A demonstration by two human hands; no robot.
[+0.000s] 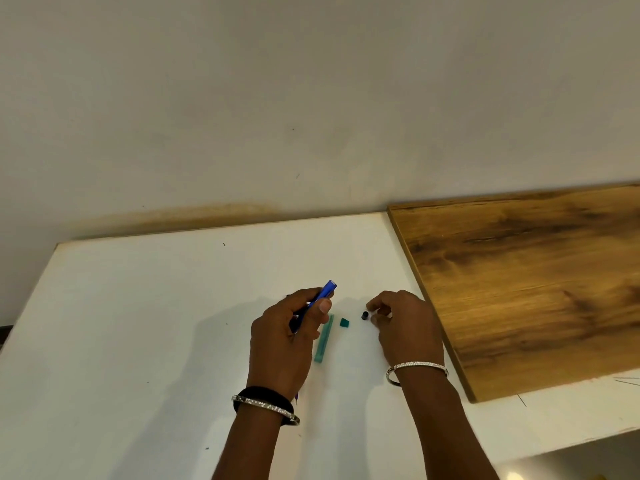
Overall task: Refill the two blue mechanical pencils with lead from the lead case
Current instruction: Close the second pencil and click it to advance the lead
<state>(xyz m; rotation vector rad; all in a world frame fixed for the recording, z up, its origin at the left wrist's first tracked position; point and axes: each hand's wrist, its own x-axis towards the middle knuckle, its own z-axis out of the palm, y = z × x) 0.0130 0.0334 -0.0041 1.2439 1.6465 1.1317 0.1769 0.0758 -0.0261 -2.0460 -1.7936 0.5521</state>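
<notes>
My left hand (289,329) grips a blue mechanical pencil (327,289). Its uncapped top end points up and to the right, past my thumb. A thin blue tip (296,398) shows beside my left wrist; I cannot tell whether it belongs to this pencil or to a second one. The teal lead case (324,341) lies on the white table (138,323) just right of that hand, with its small teal lid (344,322) loose beside it. A small black cap (364,315) stands on the table. My right hand (405,323) hovers with curled fingertips right next to the cap, holding nothing.
A brown wooden board (536,278) lies on the table's right side, close to my right hand. A plain wall stands behind the table. The table's front right corner drops off at the lower right.
</notes>
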